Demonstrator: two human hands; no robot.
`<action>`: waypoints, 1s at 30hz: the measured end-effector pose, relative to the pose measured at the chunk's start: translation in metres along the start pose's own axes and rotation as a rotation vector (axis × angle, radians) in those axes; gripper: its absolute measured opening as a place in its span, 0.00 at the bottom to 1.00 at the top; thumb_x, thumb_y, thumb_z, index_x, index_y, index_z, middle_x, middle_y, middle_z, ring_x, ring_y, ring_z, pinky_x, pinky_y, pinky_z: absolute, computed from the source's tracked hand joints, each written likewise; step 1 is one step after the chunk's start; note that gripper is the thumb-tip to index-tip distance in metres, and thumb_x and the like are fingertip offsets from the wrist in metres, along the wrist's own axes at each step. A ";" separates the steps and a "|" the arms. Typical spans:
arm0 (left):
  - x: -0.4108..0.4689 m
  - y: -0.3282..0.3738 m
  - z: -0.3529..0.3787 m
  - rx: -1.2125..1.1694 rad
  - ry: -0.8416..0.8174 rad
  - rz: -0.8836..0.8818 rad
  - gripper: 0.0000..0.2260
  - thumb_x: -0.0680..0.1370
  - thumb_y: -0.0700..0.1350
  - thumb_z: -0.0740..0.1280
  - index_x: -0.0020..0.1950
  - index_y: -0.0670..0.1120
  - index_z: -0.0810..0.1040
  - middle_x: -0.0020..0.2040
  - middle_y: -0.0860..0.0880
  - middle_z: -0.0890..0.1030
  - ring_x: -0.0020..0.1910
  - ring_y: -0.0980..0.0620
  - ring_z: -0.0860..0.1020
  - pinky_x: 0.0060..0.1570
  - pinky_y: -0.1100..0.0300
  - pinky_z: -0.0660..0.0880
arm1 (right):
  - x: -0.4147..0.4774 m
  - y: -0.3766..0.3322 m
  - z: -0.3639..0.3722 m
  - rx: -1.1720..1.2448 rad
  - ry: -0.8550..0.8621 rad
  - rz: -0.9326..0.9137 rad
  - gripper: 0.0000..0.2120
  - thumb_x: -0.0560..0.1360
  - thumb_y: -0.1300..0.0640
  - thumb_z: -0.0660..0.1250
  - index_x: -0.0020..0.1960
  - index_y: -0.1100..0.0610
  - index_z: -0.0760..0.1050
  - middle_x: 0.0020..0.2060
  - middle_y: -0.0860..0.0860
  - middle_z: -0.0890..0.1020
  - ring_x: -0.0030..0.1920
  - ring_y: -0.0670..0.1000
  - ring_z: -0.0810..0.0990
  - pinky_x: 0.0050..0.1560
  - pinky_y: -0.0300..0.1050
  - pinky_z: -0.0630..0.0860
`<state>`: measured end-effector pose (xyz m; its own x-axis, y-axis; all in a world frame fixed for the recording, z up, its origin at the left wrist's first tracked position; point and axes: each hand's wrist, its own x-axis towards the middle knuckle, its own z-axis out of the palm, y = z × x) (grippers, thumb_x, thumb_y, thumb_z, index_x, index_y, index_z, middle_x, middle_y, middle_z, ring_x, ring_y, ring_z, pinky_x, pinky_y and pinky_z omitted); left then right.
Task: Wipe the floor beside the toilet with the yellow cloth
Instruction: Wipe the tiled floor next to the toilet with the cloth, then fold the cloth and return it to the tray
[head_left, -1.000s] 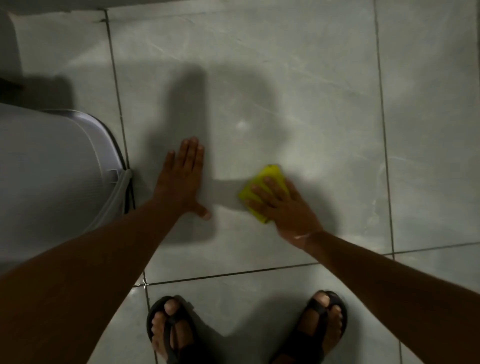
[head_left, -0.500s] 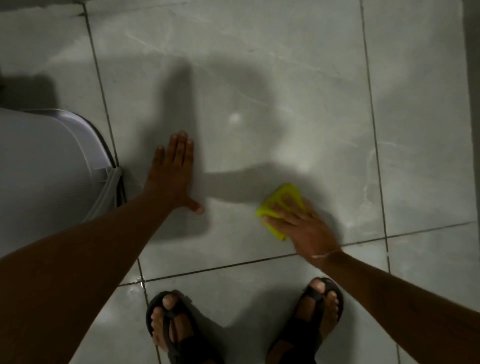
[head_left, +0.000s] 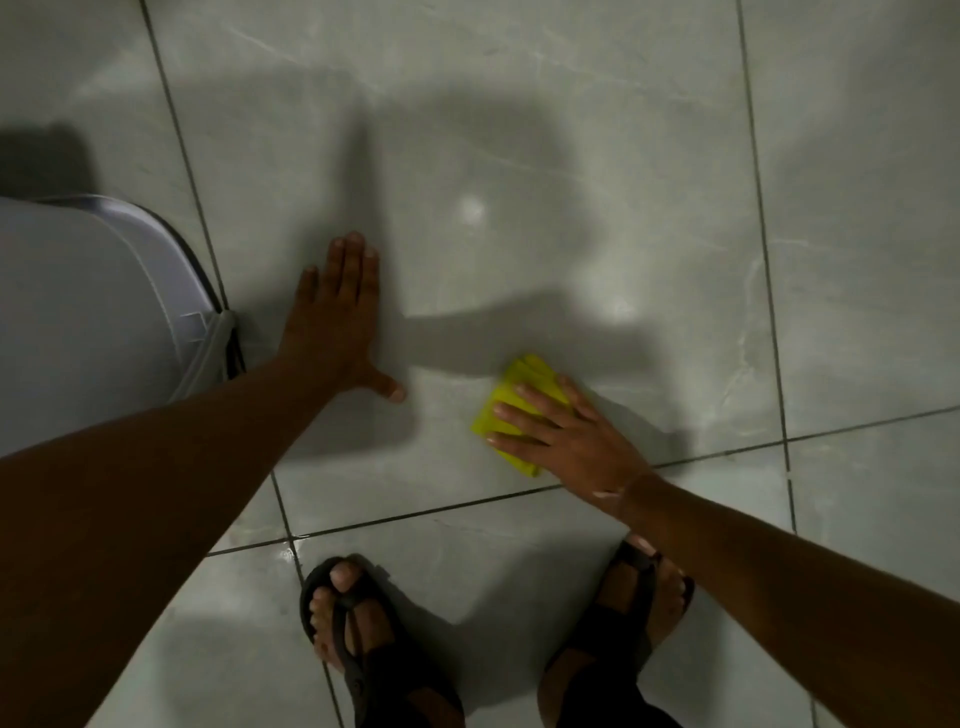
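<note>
Wiping tile floor (head_left: 597, 156) beside toilet (head_left: 88, 312) w/ yellow cloth (head_left: 511, 410).

R hand (head_left: 569, 441) flat, fingers spread, pressing folded cloth onto grey tile just above grout line. L hand (head_left: 335, 327) open, palm down on floor near toilet base, well apart from cloth. Black sandals (head_left: 363, 649) at bottom edge.

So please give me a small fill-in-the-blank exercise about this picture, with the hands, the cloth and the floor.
1. The right hand presses a folded cloth whose colour is ____.
2. The left hand lies ____ on the floor tile, fingers together, holding nothing.
3. The white toilet stands on the ____ side of the picture.
4. On both feet the person wears dark ____.

Missing words: yellow; flat; left; sandals
</note>
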<state>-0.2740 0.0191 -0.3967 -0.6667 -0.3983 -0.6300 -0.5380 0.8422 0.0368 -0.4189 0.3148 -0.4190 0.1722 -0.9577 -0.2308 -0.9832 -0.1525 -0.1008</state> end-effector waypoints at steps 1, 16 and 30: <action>0.000 0.000 0.000 0.002 -0.004 -0.002 0.75 0.48 0.77 0.70 0.77 0.39 0.35 0.79 0.38 0.36 0.79 0.39 0.37 0.76 0.38 0.46 | -0.024 0.011 0.001 0.002 0.020 0.006 0.23 0.81 0.60 0.50 0.71 0.43 0.66 0.71 0.47 0.71 0.71 0.58 0.69 0.66 0.65 0.69; -0.002 0.007 -0.022 -0.041 -0.117 -0.053 0.62 0.64 0.62 0.77 0.78 0.41 0.36 0.80 0.40 0.37 0.79 0.41 0.39 0.77 0.43 0.47 | 0.090 0.022 -0.043 0.557 -0.042 0.471 0.29 0.75 0.68 0.57 0.73 0.49 0.65 0.75 0.52 0.63 0.76 0.61 0.55 0.74 0.65 0.52; -0.111 0.088 -0.090 -1.433 -0.225 -0.445 0.20 0.79 0.36 0.63 0.71 0.42 0.72 0.69 0.39 0.75 0.66 0.41 0.74 0.64 0.53 0.70 | 0.059 -0.002 -0.205 1.919 0.034 1.180 0.17 0.79 0.62 0.62 0.66 0.53 0.72 0.56 0.56 0.81 0.55 0.59 0.80 0.48 0.55 0.79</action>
<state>-0.2942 0.1047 -0.2538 -0.3004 -0.3436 -0.8898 -0.7889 -0.4349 0.4342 -0.4189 0.2083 -0.2341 -0.2812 -0.4194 -0.8632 0.5944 0.6301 -0.4997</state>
